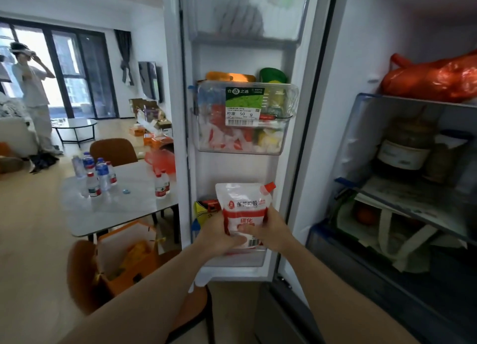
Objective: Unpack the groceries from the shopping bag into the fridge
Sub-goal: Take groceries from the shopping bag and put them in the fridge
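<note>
A white and red spouted pouch (242,204) stands upright in the lowest shelf (237,259) of the open fridge door. My left hand (219,236) grips its lower left side and my right hand (271,229) grips its lower right. A yellow and red packet (205,209) sits just left of the pouch in the same shelf. The orange shopping bag (129,261) rests on a brown chair at lower left, with something yellow inside.
The middle door shelf (242,147) holds packed food with a green label. At right, the fridge interior holds an orange plastic bag (433,79), jars and a cloth bag. A table (124,209) with water bottles stands left of the door. A person (33,96) stands far left.
</note>
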### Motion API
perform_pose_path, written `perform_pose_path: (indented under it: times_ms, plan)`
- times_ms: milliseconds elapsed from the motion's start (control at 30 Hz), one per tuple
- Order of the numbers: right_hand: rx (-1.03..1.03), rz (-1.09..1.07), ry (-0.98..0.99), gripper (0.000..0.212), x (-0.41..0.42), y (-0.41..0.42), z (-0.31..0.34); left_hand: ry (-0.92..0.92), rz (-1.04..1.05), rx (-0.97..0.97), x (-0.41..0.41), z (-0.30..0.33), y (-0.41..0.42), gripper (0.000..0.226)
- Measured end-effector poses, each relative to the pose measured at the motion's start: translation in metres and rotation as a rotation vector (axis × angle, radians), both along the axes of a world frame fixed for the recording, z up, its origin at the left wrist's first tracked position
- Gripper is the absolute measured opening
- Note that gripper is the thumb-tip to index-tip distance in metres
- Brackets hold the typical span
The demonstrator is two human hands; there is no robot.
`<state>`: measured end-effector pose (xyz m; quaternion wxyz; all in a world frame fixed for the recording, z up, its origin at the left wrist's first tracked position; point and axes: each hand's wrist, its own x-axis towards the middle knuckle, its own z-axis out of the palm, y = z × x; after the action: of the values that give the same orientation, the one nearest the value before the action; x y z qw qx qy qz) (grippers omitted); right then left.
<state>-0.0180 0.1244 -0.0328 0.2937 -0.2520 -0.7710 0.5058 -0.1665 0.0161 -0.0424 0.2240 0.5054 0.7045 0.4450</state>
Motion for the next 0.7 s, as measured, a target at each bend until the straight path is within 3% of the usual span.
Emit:
perform_pose_path:
  times_ms: [233, 400, 567, 700]
  plan:
    - [0.028, -0.121, -0.069, 0.053, -0.018, -0.007, -0.003, 0.057, -0.017, -0.062, -0.028, 0.004, -0.002, 0.062]
    - [0.057, -0.211, -0.162, 0.043, -0.022, -0.013, -0.009, 0.099, 0.023, -0.167, -0.027, 0.001, 0.002, 0.04]
    - [0.105, -0.167, -0.178, 0.041, -0.016, -0.005, 0.002, 0.2, 0.193, -0.037, -0.019, 0.008, -0.008, 0.038]
    - [0.061, -0.235, -0.148, 0.025, -0.01, -0.002, -0.006, 0.169, 0.234, -0.045, -0.005, 0.008, -0.006, 0.028]
